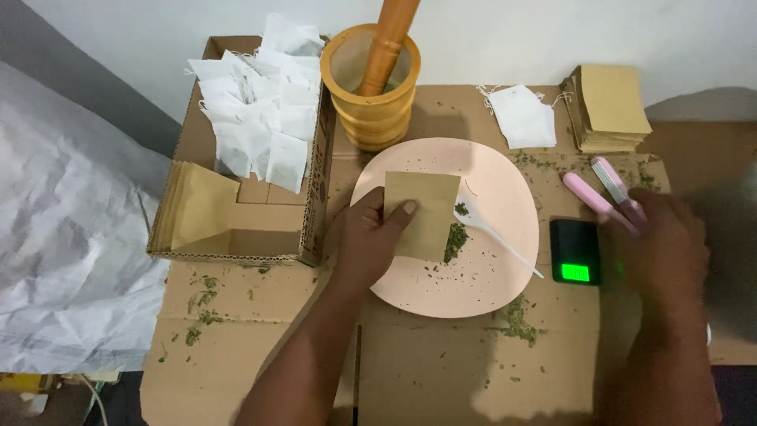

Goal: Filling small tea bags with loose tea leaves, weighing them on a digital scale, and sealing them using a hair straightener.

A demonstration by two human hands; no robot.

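Observation:
My left hand (369,237) holds a small brown paper pouch (422,213) by its left edge, over a pale pink plate (489,189). On the plate lie a white plastic spoon (493,234) and a little heap of dried green herb (455,237). My right hand (658,241) grips a pink clamp-like tool (603,189) with a ribbed jaw, held above a small black scale with a lit green display (575,252).
A wooden mortar with pestle (371,87) stands behind the plate. A cardboard box (307,213) at left holds white tea bags (264,118) and brown pouches (197,207). A stack of brown pouches (611,106) and a white bag (522,116) lie at the back right. Herb crumbs dot the cardboard surface.

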